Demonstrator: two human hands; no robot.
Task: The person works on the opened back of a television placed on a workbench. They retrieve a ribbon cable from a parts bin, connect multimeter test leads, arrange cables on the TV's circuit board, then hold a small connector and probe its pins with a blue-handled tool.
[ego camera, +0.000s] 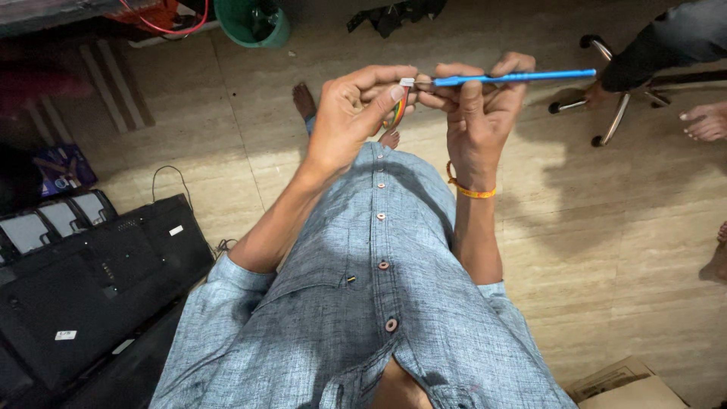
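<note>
From where I watch, the left hand (350, 121) pinches a small white connector (407, 82) between thumb and forefinger, its grip closed tight on the plastic. A flat ribbon cable (397, 112) in rainbow stripes hangs from the connector and curls down behind the palm. The right hand (475, 102) is closed around a slim blue screwdriver (515, 76), fingers wrapped on the shaft near the tip, the ribbed handle sticking out to the side. The metal tip meets the connector's end, both held in the air above the lap, over the pale stone floor (591, 227).

I judge the work to be mid-way: tool and connector are engaged, yet the cable is not detached and nothing looks pried loose. The connector looks hard and glossy, the cable soft and bendy. A black keyboard (83, 288) lies at the left, its casing matt.
</note>
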